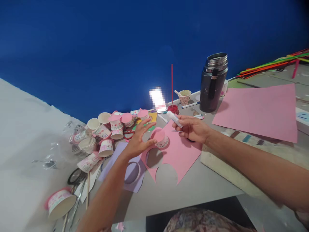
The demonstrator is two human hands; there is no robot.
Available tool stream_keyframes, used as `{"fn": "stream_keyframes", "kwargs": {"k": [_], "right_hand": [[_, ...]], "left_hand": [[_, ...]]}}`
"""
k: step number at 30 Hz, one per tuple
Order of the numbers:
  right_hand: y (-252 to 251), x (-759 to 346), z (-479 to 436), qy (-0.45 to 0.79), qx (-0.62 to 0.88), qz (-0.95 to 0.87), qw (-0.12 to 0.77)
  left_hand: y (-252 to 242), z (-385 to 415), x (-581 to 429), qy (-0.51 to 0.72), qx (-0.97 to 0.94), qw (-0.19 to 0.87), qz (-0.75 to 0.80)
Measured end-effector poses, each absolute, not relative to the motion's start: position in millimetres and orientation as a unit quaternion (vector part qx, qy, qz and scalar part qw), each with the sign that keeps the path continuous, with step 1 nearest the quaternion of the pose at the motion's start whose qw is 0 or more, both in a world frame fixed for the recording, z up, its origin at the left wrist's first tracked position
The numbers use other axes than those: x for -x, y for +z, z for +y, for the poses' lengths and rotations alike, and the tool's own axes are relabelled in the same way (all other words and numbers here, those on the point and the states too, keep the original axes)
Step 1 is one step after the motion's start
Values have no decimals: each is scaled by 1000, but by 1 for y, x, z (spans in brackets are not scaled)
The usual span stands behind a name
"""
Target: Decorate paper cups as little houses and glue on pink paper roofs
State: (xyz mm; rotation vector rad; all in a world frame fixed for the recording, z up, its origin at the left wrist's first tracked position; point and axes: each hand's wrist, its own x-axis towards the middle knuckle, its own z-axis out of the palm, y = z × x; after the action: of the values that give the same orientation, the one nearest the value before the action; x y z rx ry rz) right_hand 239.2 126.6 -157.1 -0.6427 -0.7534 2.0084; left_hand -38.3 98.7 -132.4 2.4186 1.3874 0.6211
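Note:
My left hand (138,138) is open, fingers spread and slightly curled, with its thumb by a small paper cup (163,142). Whether the thumb touches the cup I cannot tell. A pink paper disc (158,135) covers the cup's top. My right hand (193,128) grips a small white tube (174,118), tilted up to the left. A thin metal tip (175,131) pokes out below the fingers; the rest of it is hidden. Under the cup lies a pink sheet (180,158) with round pieces cut from it.
Several decorated paper cups (106,148) crowd the left, near red-handled scissors (128,134) and purple paper (116,162). A dark flask (212,85), a red paint jar (173,109) and a patterned cup (185,97) stand behind. Another pink sheet (260,111) lies right.

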Motion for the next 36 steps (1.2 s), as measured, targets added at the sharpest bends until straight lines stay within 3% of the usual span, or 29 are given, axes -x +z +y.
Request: {"fn": "stream_keyframes", "kwargs": {"k": [3,8,21,26,31,36], "right_hand": [[-158,-241,126,818,226,-319,422],[-164,-242,129,827,200,-348,393],[-167,-238,129,812,249,-318,421],[-171,-234,128,773,323,-352,418],[-184,-225,127,741,399,-398,366],[-191,-214,128,739,422,-411,327]], "left_hand": [[-125,120,43,143,-830,240,483],[-133,128,41,127,-819,282,484],[-152,120,42,165,-820,237,495],[-145,119,41,216,-773,306,512],[-143,120,43,320,-600,420,601],[-160,116,39,346,-537,444,628]]}}
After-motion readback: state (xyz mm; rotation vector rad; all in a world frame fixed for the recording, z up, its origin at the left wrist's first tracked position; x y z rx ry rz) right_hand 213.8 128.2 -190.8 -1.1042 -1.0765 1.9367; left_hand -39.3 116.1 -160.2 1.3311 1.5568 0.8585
